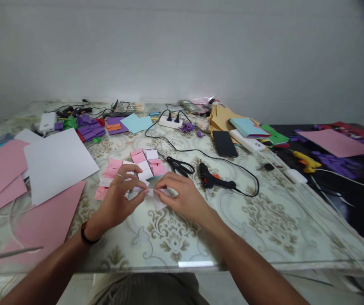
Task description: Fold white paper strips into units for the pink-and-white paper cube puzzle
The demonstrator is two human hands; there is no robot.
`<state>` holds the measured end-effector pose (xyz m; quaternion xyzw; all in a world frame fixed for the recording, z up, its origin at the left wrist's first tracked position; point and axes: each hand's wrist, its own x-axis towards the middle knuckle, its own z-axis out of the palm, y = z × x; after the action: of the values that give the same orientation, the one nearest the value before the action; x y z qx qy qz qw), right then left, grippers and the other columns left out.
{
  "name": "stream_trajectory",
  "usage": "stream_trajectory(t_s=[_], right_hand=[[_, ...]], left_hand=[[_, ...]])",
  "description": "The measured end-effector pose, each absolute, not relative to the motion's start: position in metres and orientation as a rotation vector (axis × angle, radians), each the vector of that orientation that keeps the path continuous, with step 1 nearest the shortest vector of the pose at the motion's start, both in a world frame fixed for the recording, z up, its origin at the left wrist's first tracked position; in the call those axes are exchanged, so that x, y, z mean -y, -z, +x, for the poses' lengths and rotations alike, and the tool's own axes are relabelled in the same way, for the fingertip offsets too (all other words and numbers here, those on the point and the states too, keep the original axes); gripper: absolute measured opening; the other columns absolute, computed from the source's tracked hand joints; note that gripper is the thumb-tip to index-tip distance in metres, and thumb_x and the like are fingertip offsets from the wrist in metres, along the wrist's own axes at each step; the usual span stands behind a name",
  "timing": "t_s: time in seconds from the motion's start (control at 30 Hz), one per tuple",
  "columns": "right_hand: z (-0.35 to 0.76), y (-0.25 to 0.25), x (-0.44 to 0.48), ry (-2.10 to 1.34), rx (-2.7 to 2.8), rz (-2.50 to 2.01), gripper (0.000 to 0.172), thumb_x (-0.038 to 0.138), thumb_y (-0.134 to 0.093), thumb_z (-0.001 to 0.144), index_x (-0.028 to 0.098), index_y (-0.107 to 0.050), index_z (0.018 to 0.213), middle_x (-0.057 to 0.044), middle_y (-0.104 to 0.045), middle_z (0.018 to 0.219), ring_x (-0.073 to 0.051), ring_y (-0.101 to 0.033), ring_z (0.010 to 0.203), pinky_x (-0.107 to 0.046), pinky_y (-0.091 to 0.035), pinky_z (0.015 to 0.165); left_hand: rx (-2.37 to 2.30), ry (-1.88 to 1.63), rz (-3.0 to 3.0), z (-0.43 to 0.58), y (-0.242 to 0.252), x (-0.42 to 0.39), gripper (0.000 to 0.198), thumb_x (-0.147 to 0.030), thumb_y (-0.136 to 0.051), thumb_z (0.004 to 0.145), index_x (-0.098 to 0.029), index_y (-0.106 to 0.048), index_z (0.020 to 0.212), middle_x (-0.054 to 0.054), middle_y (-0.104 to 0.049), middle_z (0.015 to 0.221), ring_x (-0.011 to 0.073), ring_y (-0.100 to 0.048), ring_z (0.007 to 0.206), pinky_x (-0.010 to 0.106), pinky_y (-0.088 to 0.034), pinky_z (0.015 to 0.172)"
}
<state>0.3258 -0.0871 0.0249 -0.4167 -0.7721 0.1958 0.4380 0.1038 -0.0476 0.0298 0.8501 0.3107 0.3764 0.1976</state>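
Between my two hands is a small piece of white paper (150, 192), pinched at its edges just above the table's front half. My left hand (121, 195) wears a ring and a dark wristband, and its thumb and forefinger press on the paper's left side. Opposite it, my right hand (182, 197) pinches the right side; the fingers hide most of the paper. Just beyond the hands lie folded pink and white paper pieces (143, 163), partly covered by my left hand. Black scissors (180, 166) rest behind my right hand.
A black glue gun (215, 178) with its cord lies right of the scissors. A phone (224, 144) and power strip (171, 123) are farther back. White sheets (59, 163) and pink sheets (47, 224) cover the left. A yellow glue gun (307, 162) sits on the right-hand dark table.
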Motion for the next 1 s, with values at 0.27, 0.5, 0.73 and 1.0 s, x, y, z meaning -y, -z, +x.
stream_trajectory(t_s=[0.27, 0.5, 0.73, 1.0], right_hand=[[0.325, -0.019, 0.085, -0.443, 1.951, -0.999, 0.01, 0.016, -0.067, 0.098, 0.021, -0.073, 0.093, -0.005, -0.075, 0.09, -0.02, -0.071, 0.087, -0.033, -0.056, 0.081], [0.324, -0.019, 0.086, -0.522, 1.848, -1.127, 0.011, 0.015, -0.071, 0.095, 0.02, -0.077, 0.088, -0.004, -0.081, 0.087, -0.019, -0.075, 0.08, -0.031, -0.056, 0.077], [0.319, -0.017, 0.087, -0.775, 1.623, -1.276, 0.007, 0.02, -0.074, 0.091, 0.02, -0.08, 0.088, -0.001, -0.079, 0.076, -0.017, -0.069, 0.066, -0.028, -0.048, 0.062], [0.32, -0.015, 0.085, -0.969, 1.541, -1.274, 0.014, 0.025, -0.069, 0.091, 0.02, -0.081, 0.098, 0.0, -0.07, 0.073, -0.015, -0.062, 0.065, -0.025, -0.046, 0.06]], left_hand=[[-0.86, -1.048, 2.419, 0.104, -0.025, 0.048, 0.009, -0.014, -0.073, 0.093, -0.023, -0.075, 0.094, 0.009, -0.06, 0.126, 0.0243, -0.06, 0.122, 0.042, -0.053, 0.103], [-0.884, -1.153, 2.5, 0.105, -0.028, 0.05, 0.012, -0.009, -0.069, 0.093, -0.021, -0.072, 0.093, 0.009, -0.059, 0.121, 0.0228, -0.061, 0.114, 0.039, -0.055, 0.097], [-0.848, -1.232, 2.688, 0.109, -0.028, 0.054, 0.013, -0.007, -0.067, 0.094, -0.02, -0.069, 0.094, 0.009, -0.059, 0.114, 0.0238, -0.061, 0.11, 0.039, -0.056, 0.093], [-0.886, -1.2, 2.683, 0.108, -0.025, 0.052, 0.013, -0.008, -0.066, 0.094, -0.019, -0.071, 0.096, 0.01, -0.059, 0.116, 0.0231, -0.062, 0.107, 0.036, -0.057, 0.087]])
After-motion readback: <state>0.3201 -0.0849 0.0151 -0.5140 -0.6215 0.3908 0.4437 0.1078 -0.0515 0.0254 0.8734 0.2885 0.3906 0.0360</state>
